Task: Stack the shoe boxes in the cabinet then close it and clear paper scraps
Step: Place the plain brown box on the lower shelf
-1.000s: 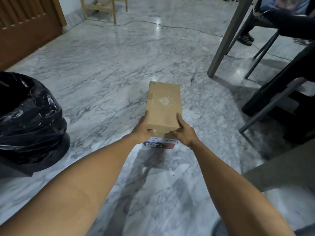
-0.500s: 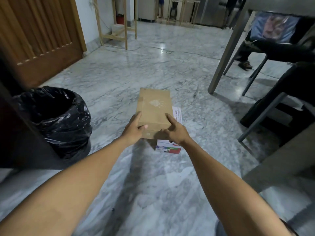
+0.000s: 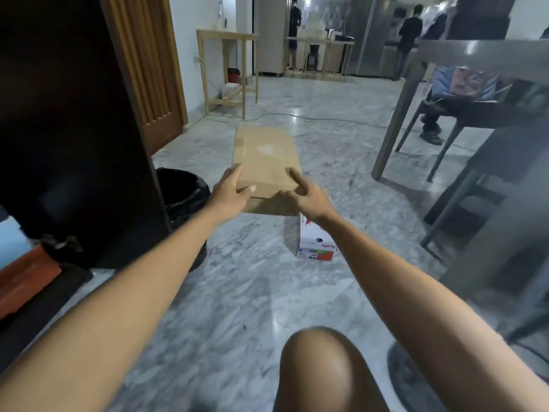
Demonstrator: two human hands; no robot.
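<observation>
A plain brown cardboard shoe box (image 3: 264,162) with a pale logo on its lid hangs in the air above the marble floor. My left hand (image 3: 230,190) grips its near left corner and my right hand (image 3: 307,194) grips its near right corner. Below and to the right, a white shoe box (image 3: 315,242) with a red and green end label stays on the floor, partly hidden by my right forearm. The dark cabinet door (image 3: 74,129) stands open at the left. At the far left, an orange box (image 3: 26,278) and something pale blue show behind the door.
A bin lined with a black bag (image 3: 182,200) stands beside the cabinet door. A grey table leg (image 3: 395,126) and chairs (image 3: 463,162) fill the right side, with a seated person behind. My bare knee (image 3: 323,370) is at the bottom. People stand far back.
I have lifted the brown box off the white box and carried it up and to the left. My view has risen, and the cabinet door has come into sight.
</observation>
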